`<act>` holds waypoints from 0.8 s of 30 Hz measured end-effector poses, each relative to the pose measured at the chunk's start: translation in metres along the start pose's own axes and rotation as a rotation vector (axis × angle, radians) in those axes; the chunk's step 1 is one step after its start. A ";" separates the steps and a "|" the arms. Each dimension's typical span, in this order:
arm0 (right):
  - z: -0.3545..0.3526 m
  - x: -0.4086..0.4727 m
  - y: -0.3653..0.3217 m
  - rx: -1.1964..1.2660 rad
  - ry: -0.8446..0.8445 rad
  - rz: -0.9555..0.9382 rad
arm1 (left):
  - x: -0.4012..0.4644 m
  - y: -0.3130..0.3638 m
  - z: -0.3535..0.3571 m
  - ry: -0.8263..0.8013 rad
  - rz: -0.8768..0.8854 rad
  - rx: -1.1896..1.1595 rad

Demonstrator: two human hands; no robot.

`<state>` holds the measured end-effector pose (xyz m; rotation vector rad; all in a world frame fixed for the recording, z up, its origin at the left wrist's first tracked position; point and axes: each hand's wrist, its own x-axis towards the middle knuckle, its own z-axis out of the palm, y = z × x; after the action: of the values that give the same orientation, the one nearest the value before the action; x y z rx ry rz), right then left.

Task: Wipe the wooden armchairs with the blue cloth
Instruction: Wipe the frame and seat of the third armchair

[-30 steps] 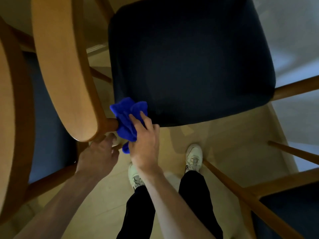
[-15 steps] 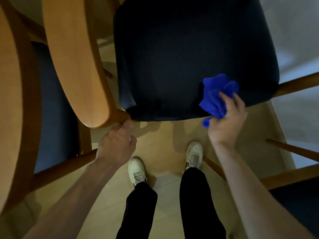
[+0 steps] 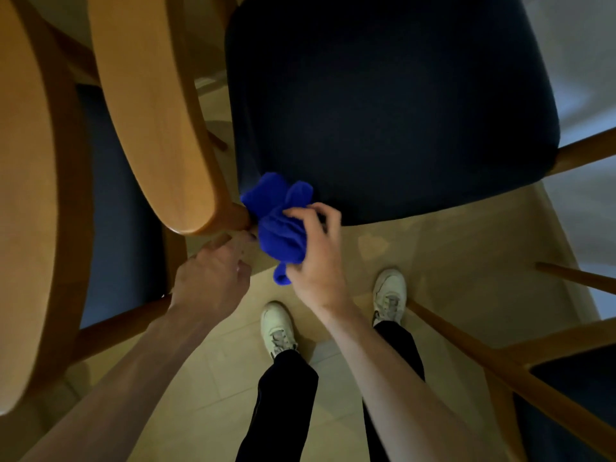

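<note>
Blue cloth (image 3: 278, 225), dark navy seat (image 3: 390, 105)

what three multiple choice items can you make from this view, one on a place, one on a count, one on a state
1. Where is the blue cloth?
A. at the near left corner of the dark seat cushion
B. on the floor between the shoes
C. draped over the curved wooden backrest

2. How many white shoes show?
A. one
B. two
C. four

3. What is the right hand doing?
A. hanging empty
B. gripping a chair leg
C. gripping the bunched cloth

Answers: 1 A, the cloth sits against that corner beside the backrest's end. 2 B, a left shoe and a right shoe stand on the floor. 3 C, its fingers curl round the cloth.
</note>
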<state>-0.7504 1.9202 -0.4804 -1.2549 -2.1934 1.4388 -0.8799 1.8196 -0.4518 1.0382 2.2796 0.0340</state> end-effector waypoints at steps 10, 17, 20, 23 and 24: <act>-0.173 0.065 0.055 -0.326 0.489 0.179 | -0.002 0.006 0.007 0.056 0.017 -0.063; -0.043 0.055 -0.006 -0.641 0.120 -0.091 | -0.004 0.005 0.010 0.056 -0.006 -0.053; -0.004 0.040 -0.026 -0.712 -0.195 -0.240 | -0.002 0.009 0.007 0.055 -0.019 -0.031; -0.026 0.064 -0.030 -0.619 -0.297 -0.270 | -0.001 0.011 0.001 0.041 -0.030 -0.009; -0.041 0.075 -0.032 -0.558 -0.281 -0.285 | -0.001 0.012 -0.001 0.032 -0.027 -0.004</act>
<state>-0.7882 1.9980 -0.4525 -0.8496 -2.9567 0.9704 -0.8720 1.8276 -0.4474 1.0115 2.3210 0.0435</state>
